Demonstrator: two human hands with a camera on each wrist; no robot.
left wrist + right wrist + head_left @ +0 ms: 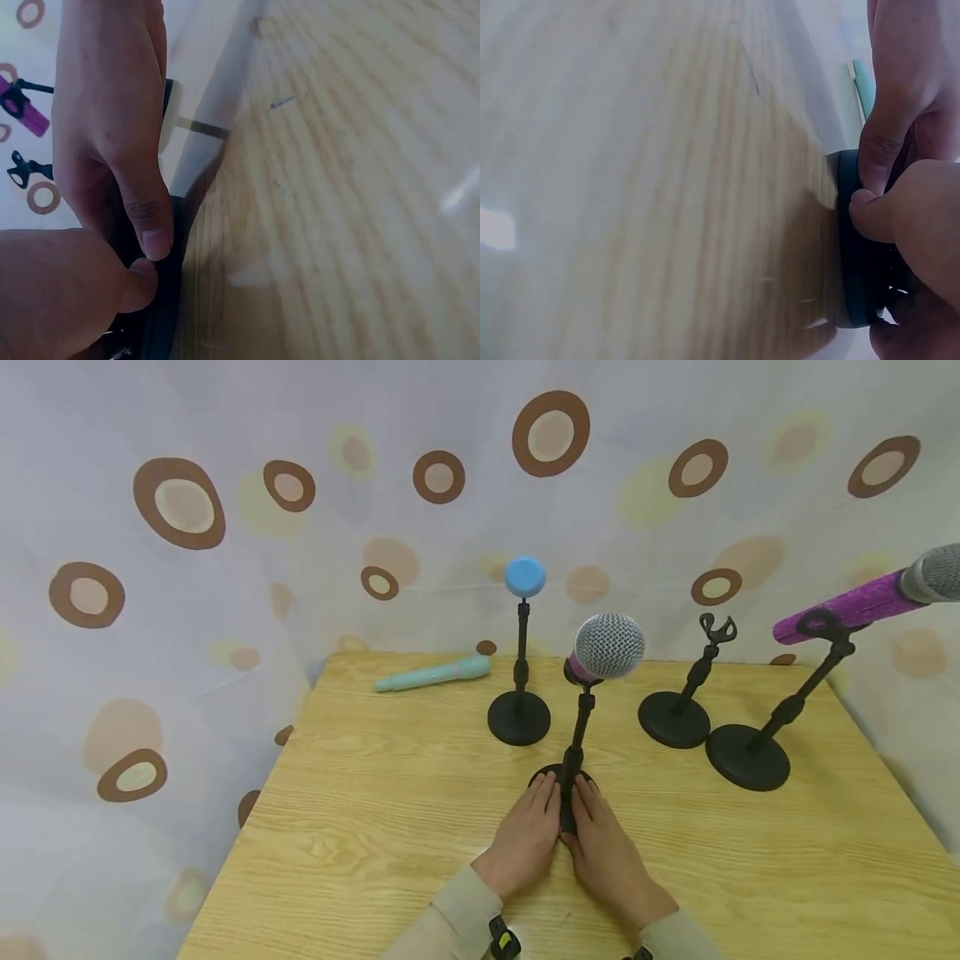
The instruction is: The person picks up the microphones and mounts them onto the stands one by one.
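A black desktop microphone stand stands before me, its clip carrying a purple microphone with a silver mesh head. My left hand and right hand hold the stand's round base from either side. Their fingers lie over the base beside the post. In the left wrist view both thumbs almost meet at the near rim of the base, the left hand lower in the picture. The right wrist view shows the same dark base under the thumbs, with the right hand nearest the camera. The hands hide much of the base.
Behind stands another stand topped by a light-blue round piece. A teal microphone lies at the back left. Rightward are a stand with a bare clip and a stand holding a second purple microphone. A patterned curtain borders the wooden table.
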